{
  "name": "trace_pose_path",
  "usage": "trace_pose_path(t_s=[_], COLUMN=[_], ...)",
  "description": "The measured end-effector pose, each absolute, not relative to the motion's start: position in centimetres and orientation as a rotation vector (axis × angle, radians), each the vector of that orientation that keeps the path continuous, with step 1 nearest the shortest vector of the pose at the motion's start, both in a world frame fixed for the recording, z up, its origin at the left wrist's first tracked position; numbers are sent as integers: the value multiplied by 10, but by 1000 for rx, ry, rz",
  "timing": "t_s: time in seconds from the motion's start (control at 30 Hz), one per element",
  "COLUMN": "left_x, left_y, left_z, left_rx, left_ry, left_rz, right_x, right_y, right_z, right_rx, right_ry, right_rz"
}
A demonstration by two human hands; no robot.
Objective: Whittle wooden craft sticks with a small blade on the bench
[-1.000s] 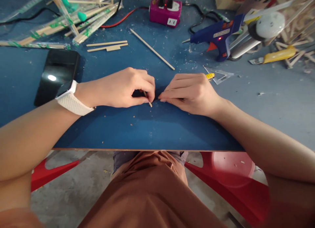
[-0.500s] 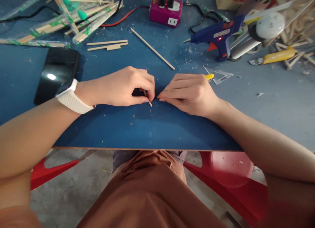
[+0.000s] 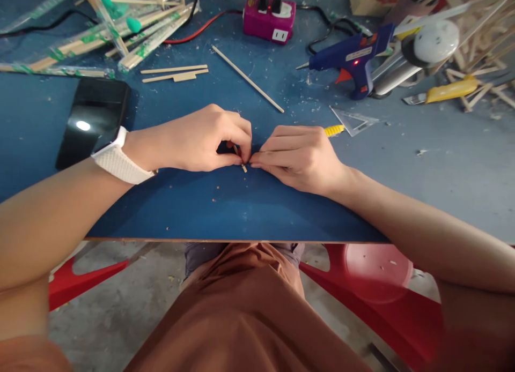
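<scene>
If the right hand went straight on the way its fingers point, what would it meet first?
Probably the fingertips of the left hand, or the thin wooden stick they pinch; with one view, I cannot tell whether the hands already touch.

Bare left hand (image 3: 223,139), off-white textured watch band (image 3: 126,164) on its wrist, bare right hand (image 3: 300,155), bare forearms (image 3: 410,216), loose rust-brown top (image 3: 241,318) creased near the waist, matching sleeve (image 3: 36,355) at lower left, greyish-purple bottoms (image 3: 201,258) partly covered.
</scene>
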State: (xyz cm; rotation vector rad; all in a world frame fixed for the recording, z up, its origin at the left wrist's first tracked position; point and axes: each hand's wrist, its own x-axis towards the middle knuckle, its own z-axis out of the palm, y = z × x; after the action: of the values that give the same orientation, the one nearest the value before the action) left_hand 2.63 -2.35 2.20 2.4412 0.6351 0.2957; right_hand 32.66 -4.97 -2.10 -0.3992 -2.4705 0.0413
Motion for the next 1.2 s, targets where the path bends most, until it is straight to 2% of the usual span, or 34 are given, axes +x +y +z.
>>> trace_pose_path(t_s=[0.3,0.67,0.9,1.2], left_x=[26,27,24,20], left_y=[-23,-24,-26,-25], left_z=[23,25,25,24], left_rx=[2443,2430,2438,2437], left_ry=[633,656,662,683], left_rz=[266,252,262,230], right_x=[339,330,341,358], right_y=[-41,-46,-45,-37], right_z=[-11,-24,-9,-4], right_rx=[-439,-424,-552,-592], right_ry=[-2607,-2504,-2587,-2653], right_rz=[134,71,8,283])
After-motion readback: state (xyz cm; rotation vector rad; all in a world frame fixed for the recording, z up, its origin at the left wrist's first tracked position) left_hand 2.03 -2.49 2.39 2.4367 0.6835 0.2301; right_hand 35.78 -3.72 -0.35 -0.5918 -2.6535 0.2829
